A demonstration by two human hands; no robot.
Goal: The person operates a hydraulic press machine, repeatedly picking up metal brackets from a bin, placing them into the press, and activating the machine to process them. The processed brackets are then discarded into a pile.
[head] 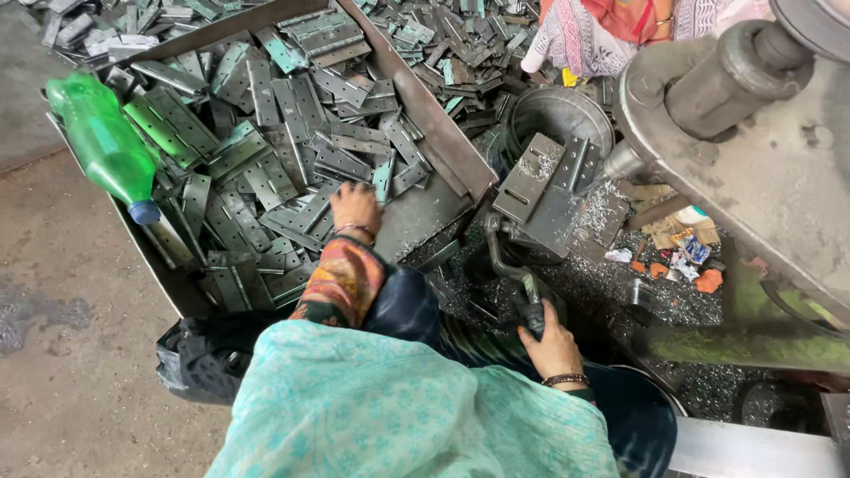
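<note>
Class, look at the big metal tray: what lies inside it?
The metal tray holds a heap of flat hinge plates, a green bottle and the reaching left hand. Its floor is mostly covered.

Head camera, one view, looking steeply down

It sits close above the person's lap and faces a shallow grey metal tray point(447, 146) of flat steel hinge plates point(266, 177).

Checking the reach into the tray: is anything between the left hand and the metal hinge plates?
Nothing visible. The left hand already rests on the hinge plates in the tray; the green bottle lies off to the side.
</note>
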